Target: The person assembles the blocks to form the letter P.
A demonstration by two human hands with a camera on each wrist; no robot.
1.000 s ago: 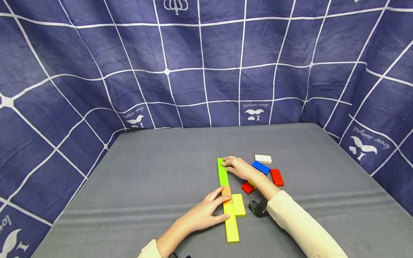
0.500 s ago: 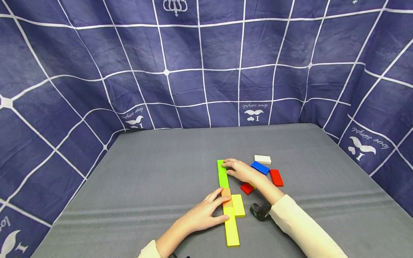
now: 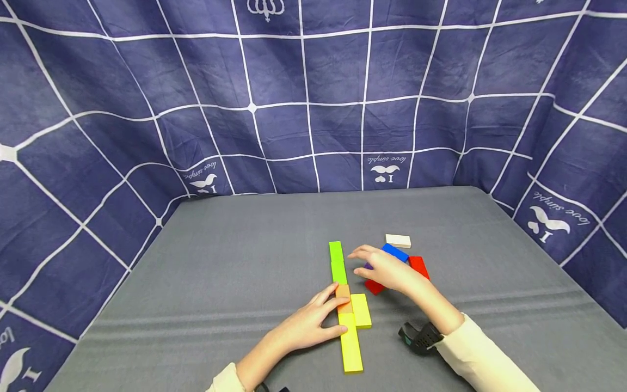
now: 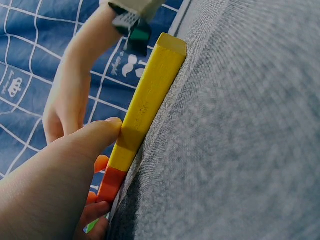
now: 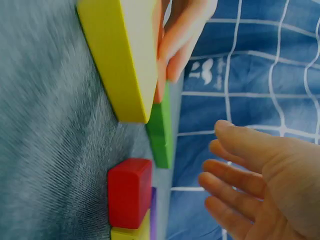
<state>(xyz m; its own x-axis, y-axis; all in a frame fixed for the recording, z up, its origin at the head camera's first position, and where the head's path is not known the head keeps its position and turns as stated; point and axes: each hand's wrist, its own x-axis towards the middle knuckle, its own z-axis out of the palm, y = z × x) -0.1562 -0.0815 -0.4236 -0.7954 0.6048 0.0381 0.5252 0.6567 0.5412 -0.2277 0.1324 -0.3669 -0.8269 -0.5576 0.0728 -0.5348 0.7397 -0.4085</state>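
Note:
A straight row of flat blocks runs away from me in the head view: a long yellow block (image 3: 351, 348) nearest, an orange block (image 3: 344, 292), then two green blocks (image 3: 338, 272). My left hand (image 3: 306, 326) rests along the left side of the row, thumb on the yellow block and fingers on the orange one. Another yellow block (image 3: 361, 313) lies against the row's right side. Just right of the green blocks, my right hand (image 3: 387, 269) hovers with fingers spread and nothing held. In the right wrist view its palm and fingers are apart from every block.
Beyond and under my right hand lie a red block (image 3: 374, 287), a purple block (image 3: 368, 266), a blue block (image 3: 394, 252), another red block (image 3: 418, 265) and a white block (image 3: 398, 240). A yellow block (image 5: 125, 233) shows beside the red one. Patterned blue cloth (image 3: 313, 130) hangs behind the table.
My right hand has left the far green block and moved right and slightly nearer me. The row shifted slightly toward me, then stayed about there. My left hand has kept its place.

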